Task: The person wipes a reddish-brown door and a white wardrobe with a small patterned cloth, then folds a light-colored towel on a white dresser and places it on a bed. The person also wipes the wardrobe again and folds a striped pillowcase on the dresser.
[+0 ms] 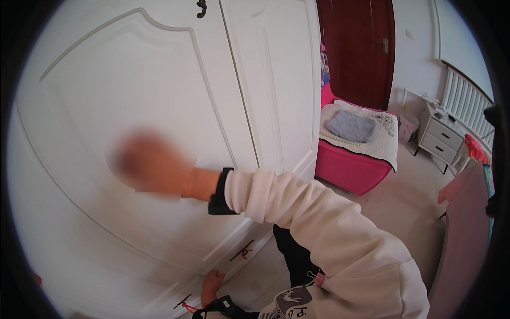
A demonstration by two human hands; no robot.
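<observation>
My right arm, in a cream sleeve with a black cuff, stretches across to the white wardrobe door (175,69). At its end my right hand (156,165) is over the door's panel, so blurred that its fingers and anything in them cannot be made out. Low down, my left hand (213,280) rests against the wardrobe's lower drawer front (175,250). Its fingers look curled closed; whatever they may hold is hidden. A dark device (226,305) shows by the left wrist.
Dark handles (243,250) with red ties sit on the lower fronts. To the right stands a pink chaise (350,167) with a cream cover and grey cushion (351,126). Beyond are a dark red door (358,58), a bin (408,127), a small nightstand (441,138) and a pink bed edge (465,228).
</observation>
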